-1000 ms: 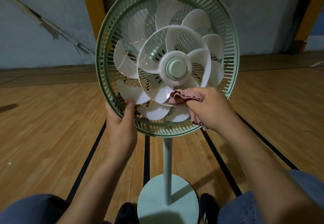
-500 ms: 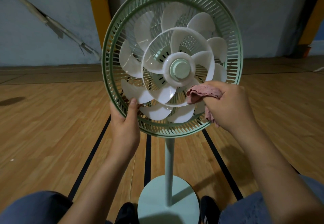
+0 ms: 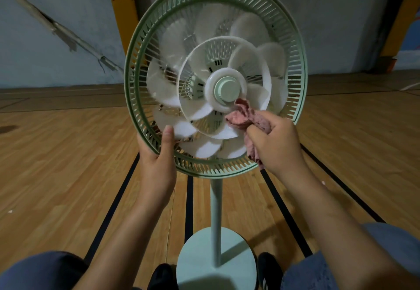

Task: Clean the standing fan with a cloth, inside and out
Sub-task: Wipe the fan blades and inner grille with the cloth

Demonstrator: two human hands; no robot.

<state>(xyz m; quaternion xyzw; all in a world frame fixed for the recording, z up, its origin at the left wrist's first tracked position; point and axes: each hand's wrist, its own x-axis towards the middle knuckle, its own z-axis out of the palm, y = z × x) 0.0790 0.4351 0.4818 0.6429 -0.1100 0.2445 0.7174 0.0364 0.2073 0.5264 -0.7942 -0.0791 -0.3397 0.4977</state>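
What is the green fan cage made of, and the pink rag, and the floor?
The green cage looks like matte moulded plastic: thin, even slats. The pink rag, bunched in the right hand, seems soft woven or fleecy cloth, since it crumples. The floor looks like varnished wood strips, with visible grain and a slight sheen.

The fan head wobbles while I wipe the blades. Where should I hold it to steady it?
Grip the green rim at its lower left, from the front, as the left hand does now: thumb over the ring's lip, fingers behind. It's clear of the blades and the cloth.
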